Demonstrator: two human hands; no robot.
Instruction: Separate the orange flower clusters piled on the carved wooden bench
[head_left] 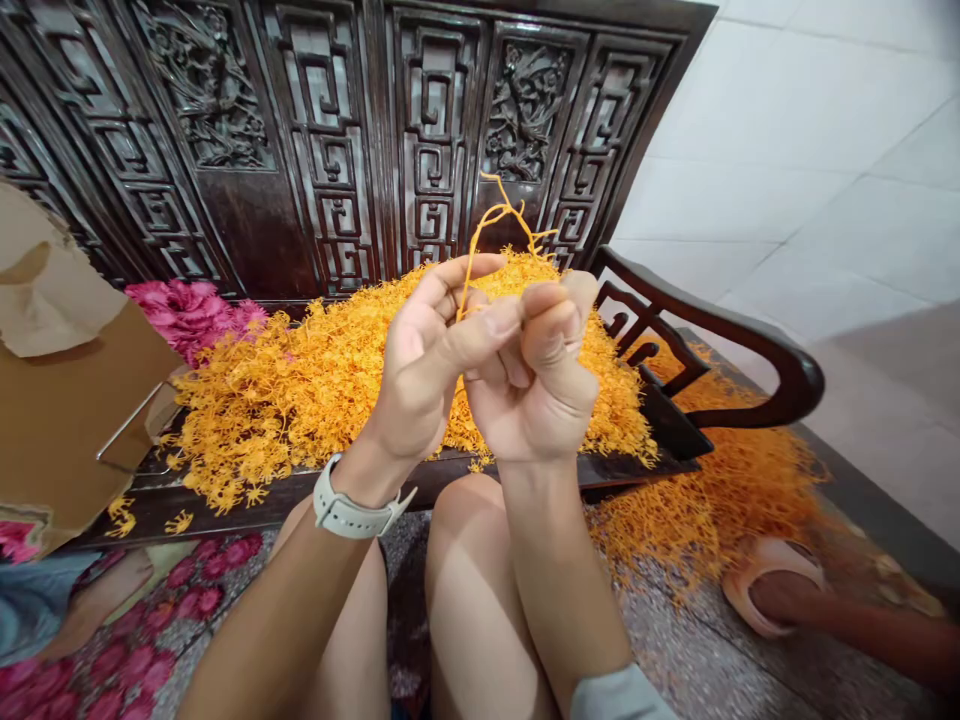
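My left hand [424, 365], with a pale watch strap on its wrist, is closed around the lower part of a thin, branched orange artificial stem [475, 235]. The stem rises above my fingers, arches to the right and splits into short bare twigs. Beside it, touching the left fingertips, my right hand [544, 380] is closed in a pinch; what lies between its thumb and fingers is hidden. Behind and below both hands spreads a large heap of small orange artificial flower pieces [322, 390] on a dark wooden bench [262, 510].
A carved bench back [292, 220] stands behind the heap, with a curved armrest [772, 390] at right. Pink artificial flowers [187, 310] and a cardboard box [97, 420] are at left. Loose orange stems [705, 500] cover the floor at right, near another person's sandalled foot [772, 590].
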